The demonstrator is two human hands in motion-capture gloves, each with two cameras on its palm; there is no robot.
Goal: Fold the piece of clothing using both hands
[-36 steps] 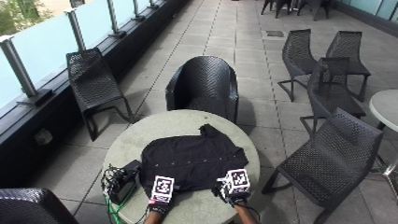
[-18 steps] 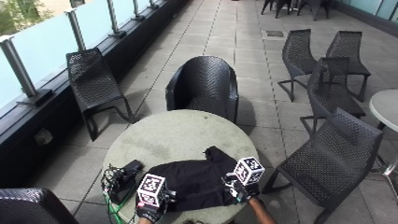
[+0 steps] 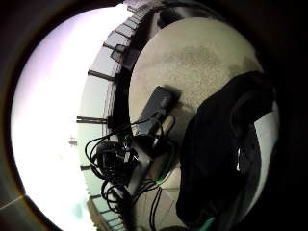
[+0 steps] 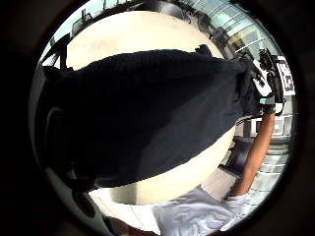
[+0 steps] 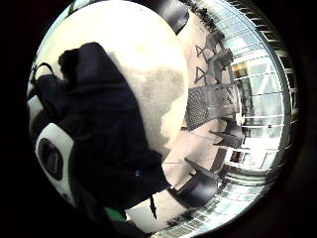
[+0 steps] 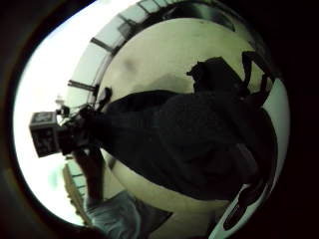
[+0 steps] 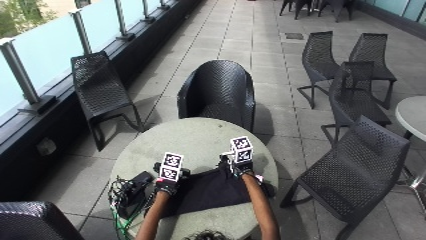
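I see one round table (image 7: 200,140) with one dark piece of clothing (image 7: 213,189) on its near side, partly folded, I think. My left hand (image 7: 168,184) and right hand (image 7: 239,167) each pinch its far edge. Next I should lay that edge down flat.

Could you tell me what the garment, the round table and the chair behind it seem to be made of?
Garment: soft dark knit or fleece, judging by its matte, nubbly drape. Round table: probably stone or concrete, mottled pale matte top. Chair: black woven mesh, likely plastic or metal.
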